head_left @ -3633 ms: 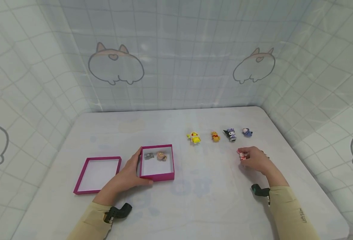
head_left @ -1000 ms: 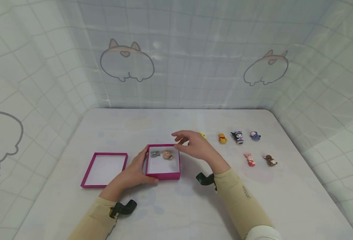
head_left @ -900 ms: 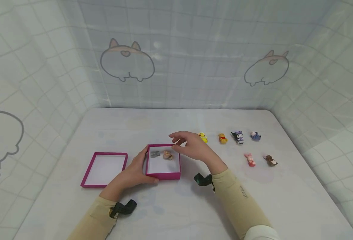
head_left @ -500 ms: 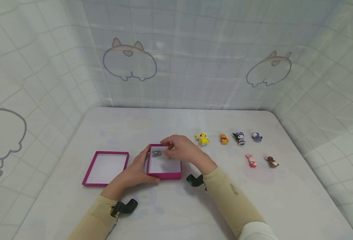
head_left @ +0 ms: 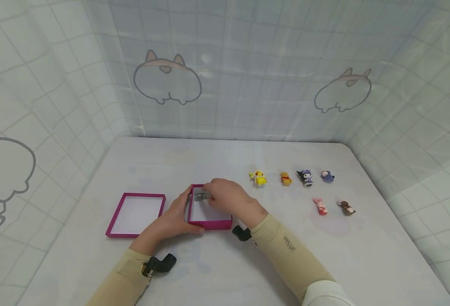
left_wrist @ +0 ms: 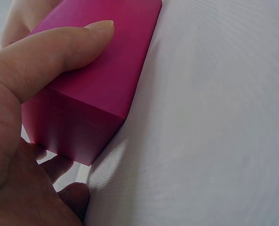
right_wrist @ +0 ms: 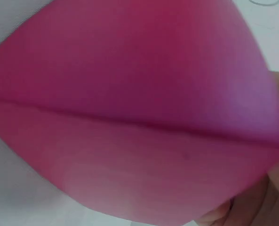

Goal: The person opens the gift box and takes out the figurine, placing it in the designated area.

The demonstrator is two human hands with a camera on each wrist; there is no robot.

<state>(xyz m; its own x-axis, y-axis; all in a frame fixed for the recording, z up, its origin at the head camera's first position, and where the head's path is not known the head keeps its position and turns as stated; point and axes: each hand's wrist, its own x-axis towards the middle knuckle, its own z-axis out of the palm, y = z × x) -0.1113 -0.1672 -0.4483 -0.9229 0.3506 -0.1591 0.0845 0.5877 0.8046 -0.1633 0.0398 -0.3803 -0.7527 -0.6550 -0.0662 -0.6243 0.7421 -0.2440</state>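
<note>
My left hand (head_left: 172, 216) grips the open magenta box (head_left: 210, 225), its thumb along the front wall and its fingers around the left and far side. In the left wrist view the thumb presses the magenta wall. My right hand (head_left: 229, 197) reaches over the right wall into the box, fingers bent downward. A small grey figurine (head_left: 200, 196) lies inside, just left of the right fingertips. The tan-brown figurine in the box is hidden beneath that hand, so I cannot see whether it is held. In the right wrist view the box's outer walls cover the fingertips.
Left of the box lies a magenta-rimmed lid (head_left: 135, 214). Figurines stand to the right: yellow (head_left: 260, 178), orange bear (head_left: 285, 178), black-and-purple (head_left: 306, 177) and blue (head_left: 327, 176). Nearer are a pink one (head_left: 320, 206) and a brown one (head_left: 346, 208).
The right hand set down the pink figurine, moved left to the box and lowered into it, covering the tan-brown figurine. The left hand keeps its grip on the box.
</note>
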